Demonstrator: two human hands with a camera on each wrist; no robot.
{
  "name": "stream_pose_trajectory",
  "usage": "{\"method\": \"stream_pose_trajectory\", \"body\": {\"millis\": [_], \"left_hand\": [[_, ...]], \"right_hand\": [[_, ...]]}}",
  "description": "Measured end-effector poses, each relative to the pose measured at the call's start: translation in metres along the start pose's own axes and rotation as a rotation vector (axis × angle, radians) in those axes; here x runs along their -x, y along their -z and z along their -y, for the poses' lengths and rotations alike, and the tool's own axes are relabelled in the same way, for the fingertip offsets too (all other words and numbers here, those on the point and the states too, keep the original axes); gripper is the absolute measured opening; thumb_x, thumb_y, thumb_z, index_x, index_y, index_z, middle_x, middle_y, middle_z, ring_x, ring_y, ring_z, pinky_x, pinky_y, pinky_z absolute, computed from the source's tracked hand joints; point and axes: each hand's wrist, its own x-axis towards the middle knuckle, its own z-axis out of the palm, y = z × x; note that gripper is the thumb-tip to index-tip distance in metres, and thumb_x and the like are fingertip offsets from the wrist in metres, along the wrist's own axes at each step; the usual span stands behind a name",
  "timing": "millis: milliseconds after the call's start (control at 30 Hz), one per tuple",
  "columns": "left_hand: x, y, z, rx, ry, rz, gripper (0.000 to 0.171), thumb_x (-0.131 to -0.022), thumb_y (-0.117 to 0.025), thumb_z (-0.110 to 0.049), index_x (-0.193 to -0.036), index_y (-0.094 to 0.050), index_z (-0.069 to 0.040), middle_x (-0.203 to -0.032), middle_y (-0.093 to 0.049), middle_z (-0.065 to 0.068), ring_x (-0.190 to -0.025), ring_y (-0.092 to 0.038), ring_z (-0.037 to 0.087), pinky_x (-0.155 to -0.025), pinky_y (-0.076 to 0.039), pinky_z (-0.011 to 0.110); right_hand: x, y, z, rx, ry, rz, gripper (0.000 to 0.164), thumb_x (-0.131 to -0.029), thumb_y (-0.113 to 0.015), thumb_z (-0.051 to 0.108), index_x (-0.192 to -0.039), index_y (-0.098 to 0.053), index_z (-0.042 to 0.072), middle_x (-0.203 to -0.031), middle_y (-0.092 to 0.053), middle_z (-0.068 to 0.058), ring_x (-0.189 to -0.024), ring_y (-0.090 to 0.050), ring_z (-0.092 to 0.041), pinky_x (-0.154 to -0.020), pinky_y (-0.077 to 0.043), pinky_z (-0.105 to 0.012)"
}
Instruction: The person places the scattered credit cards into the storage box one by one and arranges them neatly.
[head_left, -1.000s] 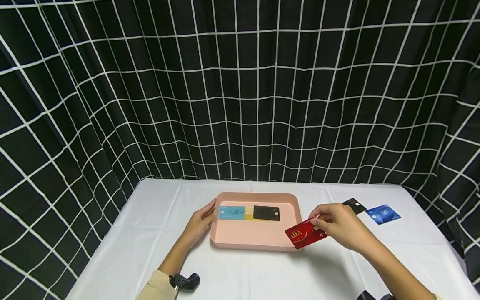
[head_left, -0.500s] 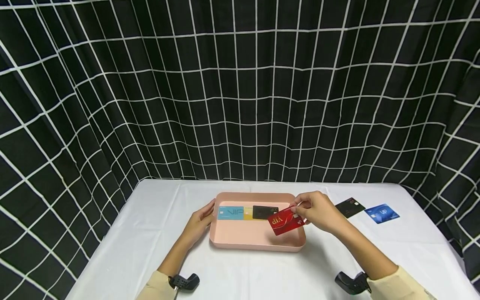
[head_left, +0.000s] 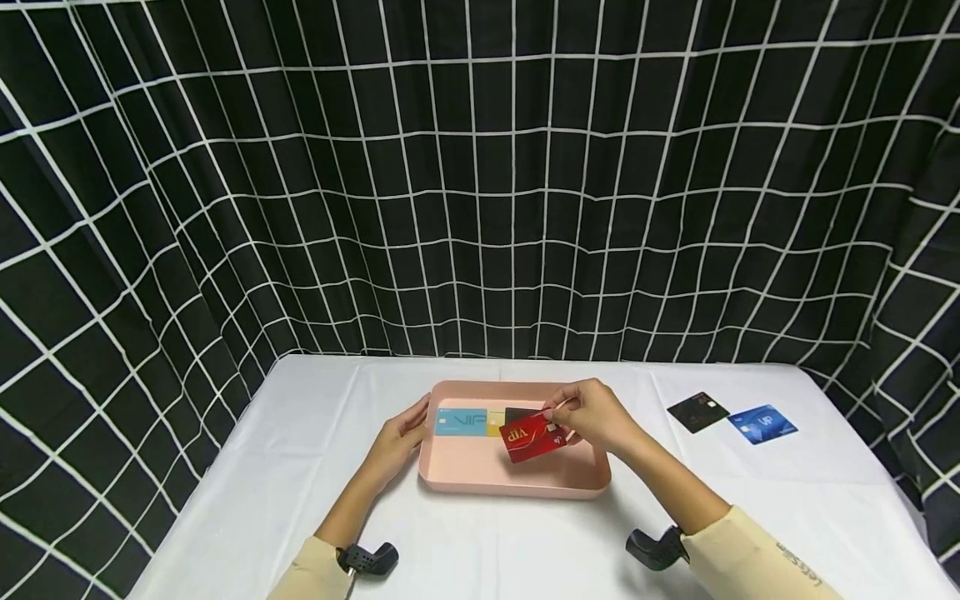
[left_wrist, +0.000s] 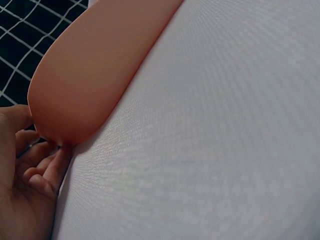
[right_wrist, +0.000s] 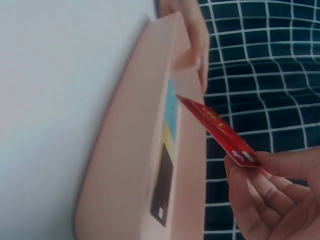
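Over the pink tray (head_left: 517, 492), my right hand (head_left: 594, 415) pinches a red VIP card (head_left: 528, 438) between thumb and fingertips. The card is tilted and overlaps a black card (head_left: 517, 414) in the head view. Inside the tray lie a light blue VIP card (head_left: 461, 422), a yellow card (head_left: 494, 423) and that black card (right_wrist: 161, 187), overlapping in a row. My left hand (head_left: 396, 442) holds the tray's left side; in the left wrist view its fingers (left_wrist: 55, 165) bend against the outer wall at the corner.
On the white tablecloth (head_left: 480, 550) to the right of the tray lie another black card (head_left: 697, 412) and a blue card (head_left: 763, 424), close together. A black curtain with white grid lines (head_left: 495, 192) surrounds the table's back and sides.
My right hand has carried the red card leftward from the tray's right edge to over its middle, uncovering more of the black card on the table. The left hand stays at the tray.
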Motion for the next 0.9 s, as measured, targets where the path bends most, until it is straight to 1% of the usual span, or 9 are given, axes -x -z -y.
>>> {"method": "stream_pose_trajectory", "body": {"millis": [133,200,300,433,533,633,800,900], "left_hand": [[0.001,-0.001,0.0,0.005,0.011,0.014,0.056,-0.101,-0.055,-0.005,-0.155,-0.039,-0.006,-0.159,-0.039,0.008,-0.145,-0.041,0.024,-0.109,-0.045,0.024],[0.001,-0.001,0.0,0.004,0.009,0.023,0.057,-0.101,-0.055,-0.006,-0.156,-0.038,-0.006,-0.159,-0.039,0.008,-0.145,-0.04,0.024,-0.109,-0.045,0.025],[0.001,0.0,-0.001,0.005,0.008,0.029,0.056,-0.103,-0.055,-0.009,-0.156,-0.037,-0.006,-0.16,-0.038,0.008,-0.145,-0.04,0.024,-0.109,-0.045,0.025],[0.003,0.002,-0.002,0.0,0.015,0.028,0.056,-0.104,-0.054,-0.012,-0.157,-0.036,-0.007,-0.161,-0.037,0.007,-0.146,-0.04,0.023,-0.109,-0.045,0.024],[0.004,0.002,-0.002,-0.007,0.016,0.029,0.055,-0.104,-0.053,-0.012,-0.157,-0.037,-0.007,-0.161,-0.037,0.006,-0.146,-0.039,0.023,-0.109,-0.045,0.024],[0.004,0.002,-0.002,-0.005,0.008,0.029,0.055,-0.104,-0.053,-0.01,-0.156,-0.037,-0.006,-0.161,-0.037,0.007,-0.146,-0.038,0.024,-0.109,-0.044,0.024],[0.002,0.002,-0.002,0.003,-0.003,0.015,0.055,-0.103,-0.054,-0.008,-0.155,-0.038,-0.005,-0.16,-0.037,0.009,-0.146,-0.039,0.026,-0.109,-0.045,0.024],[0.0,0.001,-0.002,-0.005,-0.001,0.014,0.055,-0.103,-0.054,-0.007,-0.155,-0.038,-0.005,-0.16,-0.038,0.008,-0.146,-0.039,0.026,-0.109,-0.045,0.024]], "right_hand": [[-0.006,-0.012,-0.003,-0.047,-0.035,0.022,0.01,-0.093,-0.067,-0.002,-0.098,-0.07,-0.011,-0.077,-0.073,-0.016,-0.062,-0.071,-0.021,-0.059,-0.065,-0.047],[-0.009,-0.017,-0.005,-0.064,-0.041,0.026,0.009,-0.093,-0.067,-0.002,-0.097,-0.07,-0.01,-0.079,-0.073,-0.018,-0.062,-0.071,-0.02,-0.059,-0.065,-0.046],[-0.013,-0.025,-0.005,-0.089,-0.044,0.005,0.009,-0.092,-0.068,-0.003,-0.095,-0.071,-0.01,-0.08,-0.073,-0.02,-0.062,-0.071,-0.02,-0.058,-0.065,-0.045],[-0.018,-0.038,-0.007,-0.115,-0.063,-0.009,0.009,-0.092,-0.069,-0.002,-0.093,-0.072,-0.01,-0.082,-0.074,-0.021,-0.062,-0.07,-0.018,-0.055,-0.064,-0.039],[-0.021,-0.047,-0.008,-0.115,-0.086,-0.014,0.008,-0.092,-0.07,-0.001,-0.091,-0.072,-0.009,-0.082,-0.074,-0.02,-0.062,-0.066,-0.014,-0.054,-0.061,-0.033],[-0.024,-0.054,-0.009,-0.106,-0.099,-0.034,0.008,-0.091,-0.07,-0.001,-0.088,-0.073,-0.007,-0.081,-0.074,-0.018,-0.062,-0.063,-0.012,-0.054,-0.057,-0.028],[-0.028,-0.065,-0.008,-0.117,-0.117,-0.05,0.008,-0.091,-0.07,-0.001,-0.084,-0.072,-0.006,-0.078,-0.073,-0.014,-0.059,-0.054,-0.01,-0.049,-0.044,-0.019],[-0.03,-0.071,-0.008,-0.142,-0.135,-0.052,0.009,-0.091,-0.07,-0.002,-0.083,-0.07,-0.006,-0.078,-0.073,-0.013,-0.058,-0.053,-0.009,-0.048,-0.042,-0.018]]}}
